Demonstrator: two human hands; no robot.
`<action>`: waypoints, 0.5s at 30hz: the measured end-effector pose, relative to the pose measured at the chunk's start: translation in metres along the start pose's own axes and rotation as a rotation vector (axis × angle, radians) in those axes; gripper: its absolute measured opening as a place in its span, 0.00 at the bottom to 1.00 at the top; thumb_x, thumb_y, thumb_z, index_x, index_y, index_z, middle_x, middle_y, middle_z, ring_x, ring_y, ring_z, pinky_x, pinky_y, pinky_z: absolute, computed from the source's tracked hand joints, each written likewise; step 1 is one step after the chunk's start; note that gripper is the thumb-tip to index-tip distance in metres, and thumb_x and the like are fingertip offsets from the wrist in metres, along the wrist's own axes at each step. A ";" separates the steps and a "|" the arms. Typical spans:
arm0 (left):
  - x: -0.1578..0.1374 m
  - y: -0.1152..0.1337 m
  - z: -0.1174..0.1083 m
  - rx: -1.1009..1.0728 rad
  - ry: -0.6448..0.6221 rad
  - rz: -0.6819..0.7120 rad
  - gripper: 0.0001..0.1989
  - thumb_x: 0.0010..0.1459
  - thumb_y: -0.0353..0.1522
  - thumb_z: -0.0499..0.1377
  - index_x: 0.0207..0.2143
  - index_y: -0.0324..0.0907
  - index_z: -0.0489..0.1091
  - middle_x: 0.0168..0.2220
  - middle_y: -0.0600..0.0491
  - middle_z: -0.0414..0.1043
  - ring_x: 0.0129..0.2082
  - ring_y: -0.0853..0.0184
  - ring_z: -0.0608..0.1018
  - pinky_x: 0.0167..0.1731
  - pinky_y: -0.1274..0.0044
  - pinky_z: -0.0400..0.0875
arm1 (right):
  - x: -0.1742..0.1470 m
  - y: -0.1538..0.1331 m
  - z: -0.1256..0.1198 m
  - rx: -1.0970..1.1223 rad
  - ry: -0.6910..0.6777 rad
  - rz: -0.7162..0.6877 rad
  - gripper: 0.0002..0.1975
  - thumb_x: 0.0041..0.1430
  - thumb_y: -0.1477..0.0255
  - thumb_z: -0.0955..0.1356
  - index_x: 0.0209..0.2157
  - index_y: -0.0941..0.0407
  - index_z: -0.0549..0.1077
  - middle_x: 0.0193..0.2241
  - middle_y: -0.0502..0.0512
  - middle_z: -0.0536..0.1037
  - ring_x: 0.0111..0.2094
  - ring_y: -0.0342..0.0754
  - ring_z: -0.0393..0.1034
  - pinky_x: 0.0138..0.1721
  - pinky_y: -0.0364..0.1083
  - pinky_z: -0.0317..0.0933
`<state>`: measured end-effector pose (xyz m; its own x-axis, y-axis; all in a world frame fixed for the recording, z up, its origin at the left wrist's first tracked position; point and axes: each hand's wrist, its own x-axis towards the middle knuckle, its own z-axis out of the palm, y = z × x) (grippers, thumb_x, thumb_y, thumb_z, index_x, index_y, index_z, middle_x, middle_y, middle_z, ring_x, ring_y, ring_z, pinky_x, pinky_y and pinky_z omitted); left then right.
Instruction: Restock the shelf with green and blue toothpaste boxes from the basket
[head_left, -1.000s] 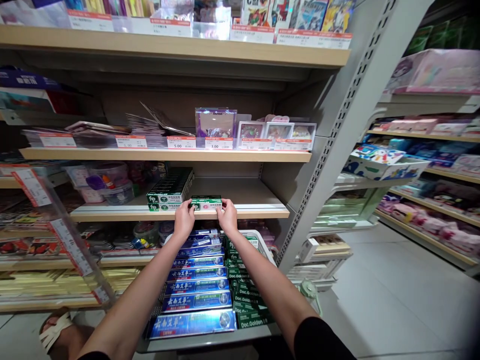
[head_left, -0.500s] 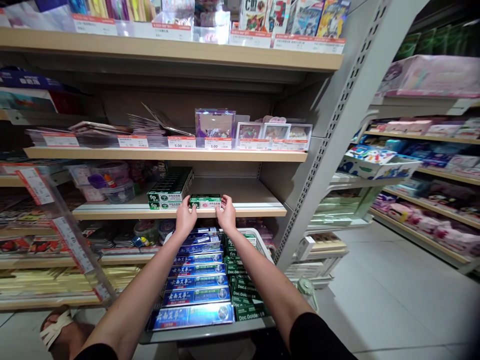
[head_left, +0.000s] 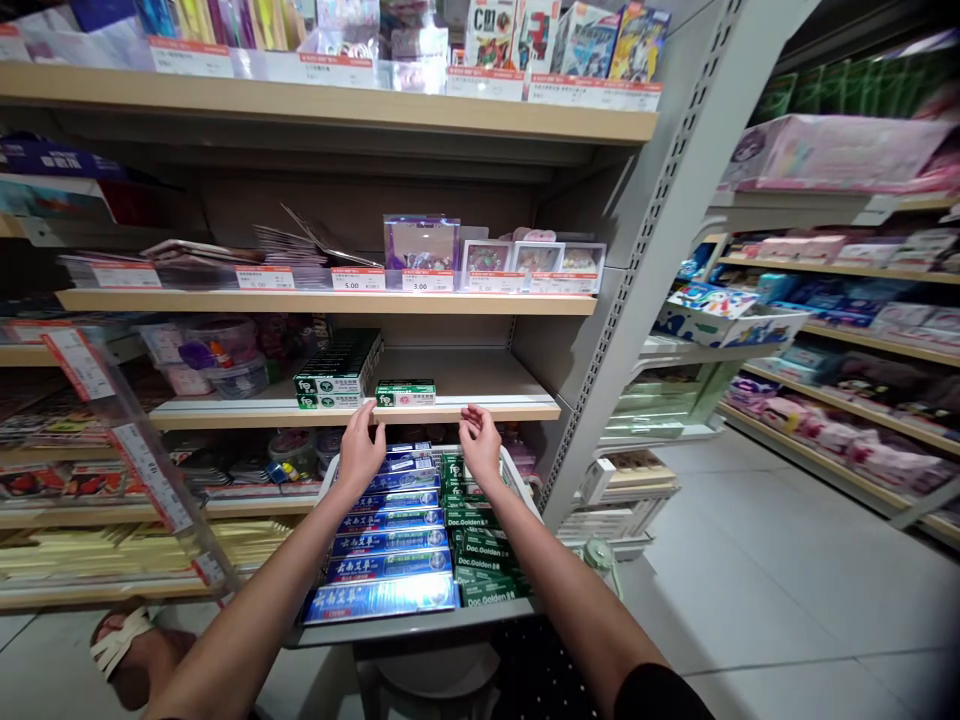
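Note:
A green and white toothpaste box point(head_left: 406, 393) lies on the shelf point(head_left: 480, 385), just right of stacked rows of similar green boxes point(head_left: 339, 370). My left hand point(head_left: 362, 445) hovers in front of the shelf edge, fingers apart, holding nothing. To its right, my right hand point(head_left: 478, 440) is also empty, its fingers spread and slightly curled. Below both hands stands a grey basket point(head_left: 517, 480). Blue boxes with Chinese lettering point(head_left: 382, 568) fill its left side, and green "Doc.Golden" boxes point(head_left: 484, 550) fill its right.
The basket rests on a stool point(head_left: 435, 675). Clear tubs point(head_left: 229, 360) sit left on the same shelf. A shelf with price tags point(head_left: 330, 300) runs above, and a perforated metal upright point(head_left: 622, 300) rises at right. A sandalled foot point(head_left: 124, 645) shows at lower left.
Both hands have let go of the green toothpaste box, which stays on the shelf. They have drawn back toward me and moved apart. The view has shifted slightly.

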<state>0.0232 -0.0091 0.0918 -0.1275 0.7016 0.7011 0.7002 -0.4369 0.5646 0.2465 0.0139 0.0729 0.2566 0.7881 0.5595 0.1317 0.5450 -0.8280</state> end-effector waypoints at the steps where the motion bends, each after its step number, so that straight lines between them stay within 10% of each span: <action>1: -0.006 0.004 -0.001 -0.015 -0.001 0.009 0.21 0.61 0.34 0.53 0.57 0.43 0.64 0.56 0.45 0.66 0.58 0.56 0.68 0.58 0.64 0.62 | -0.001 0.001 -0.009 -0.024 0.020 0.003 0.14 0.58 0.70 0.64 0.46 0.57 0.68 0.44 0.62 0.76 0.47 0.50 0.72 0.51 0.52 0.67; 6: -0.027 0.020 0.011 -0.139 -0.113 -0.039 0.17 0.59 0.33 0.55 0.51 0.44 0.69 0.53 0.46 0.68 0.55 0.58 0.70 0.55 0.65 0.66 | -0.004 0.020 -0.051 -0.204 0.126 0.071 0.13 0.56 0.70 0.62 0.43 0.57 0.69 0.41 0.62 0.77 0.43 0.51 0.73 0.48 0.53 0.68; 15: -0.047 0.054 0.089 -0.580 -0.483 -0.638 0.23 0.51 0.30 0.64 0.50 0.38 0.68 0.55 0.39 0.69 0.55 0.57 0.72 0.55 0.67 0.64 | -0.021 0.062 -0.076 -0.586 0.016 0.227 0.19 0.53 0.73 0.62 0.48 0.60 0.67 0.46 0.66 0.73 0.47 0.56 0.69 0.51 0.55 0.62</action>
<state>0.1299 -0.0152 0.0505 0.0297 0.9995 0.0112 0.1305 -0.0150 0.9913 0.3219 0.0097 0.0071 0.3534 0.8589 0.3707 0.5743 0.1137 -0.8107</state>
